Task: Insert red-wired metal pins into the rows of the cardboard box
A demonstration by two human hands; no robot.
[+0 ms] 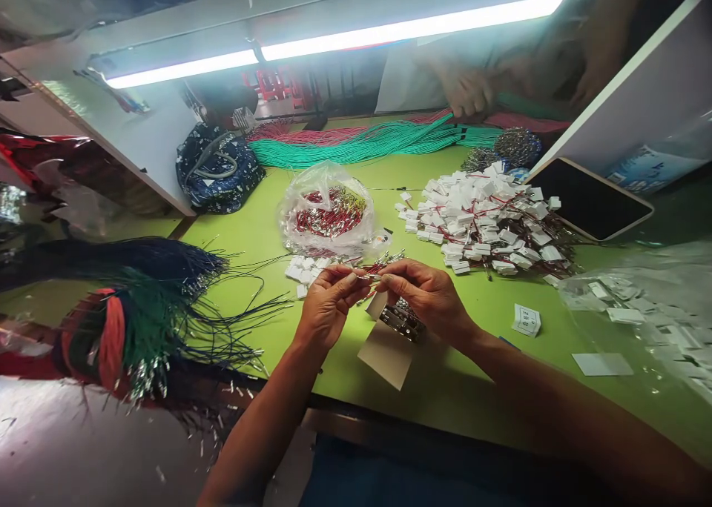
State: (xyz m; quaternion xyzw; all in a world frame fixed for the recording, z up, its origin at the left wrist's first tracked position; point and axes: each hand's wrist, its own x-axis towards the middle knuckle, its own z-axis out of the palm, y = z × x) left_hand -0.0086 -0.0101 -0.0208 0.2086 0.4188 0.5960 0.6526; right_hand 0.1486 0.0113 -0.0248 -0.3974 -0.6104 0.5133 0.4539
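Observation:
My left hand (329,301) and my right hand (426,293) meet over the green table (456,366), fingers pinched together on a thin wire with a metal terminal (371,273). Just beyond the fingertips lie a few white connector housings (305,270) and loose red wires with metal ends (389,259). Under my right hand rest a small bundle of metal terminals (405,322) and a beige card (388,353). Whether each hand grips the same wire or separate pieces is too small to tell.
A clear bag of red wires (327,209) sits ahead; a heap of white connectors with red wires (489,221) to its right. Dark blue, green and red wire bundles (139,307) lie left. Teal wire hanks (367,145), a dark tablet (589,199), and another person's hands (472,92) lie beyond.

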